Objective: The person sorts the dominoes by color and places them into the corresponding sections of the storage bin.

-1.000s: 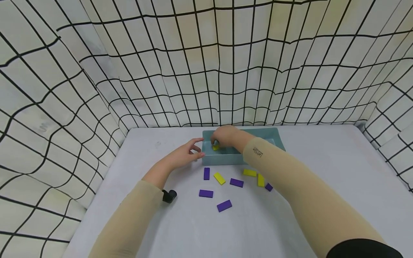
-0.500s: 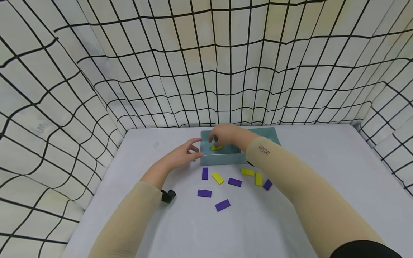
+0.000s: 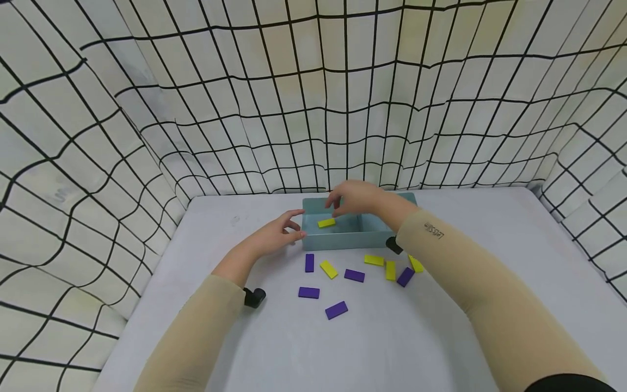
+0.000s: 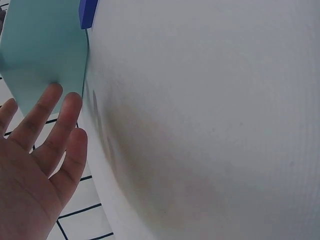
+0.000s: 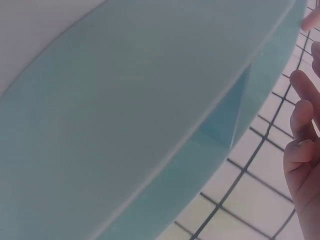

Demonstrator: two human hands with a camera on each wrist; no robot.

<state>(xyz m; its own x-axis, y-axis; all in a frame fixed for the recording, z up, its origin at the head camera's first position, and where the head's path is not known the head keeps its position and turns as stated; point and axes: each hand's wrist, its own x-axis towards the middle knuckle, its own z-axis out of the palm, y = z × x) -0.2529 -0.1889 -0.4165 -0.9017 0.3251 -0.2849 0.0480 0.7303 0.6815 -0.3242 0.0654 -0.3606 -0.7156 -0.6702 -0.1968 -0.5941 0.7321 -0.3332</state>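
Note:
A teal box (image 3: 343, 240) with a divider inside stands toward the back of the table. One yellow block (image 3: 326, 222) lies flat in its left compartment. My right hand (image 3: 355, 197) hovers above the box, fingers loosely bent, with nothing seen between them; the right wrist view shows the same hand (image 5: 305, 130) beside the box rim. My left hand (image 3: 276, 235) is at the box's left end with fingers spread. In the left wrist view, fingertips of the left hand (image 4: 42, 155) rest against or very near the box's end wall (image 4: 45, 60); contact is hard to confirm.
In front of the box lie several purple blocks (image 3: 336, 310) and several yellow blocks (image 3: 329, 269), one partly behind the right sleeve (image 3: 470, 283). A white cloth covers the table (image 3: 245, 343). Black netting (image 3: 323, 109) over white surrounds the back and sides.
My right hand has let go of the yellow block inside the box and risen up and to the right. Another yellow block shows beside the right sleeve. The left hand stays at the box.

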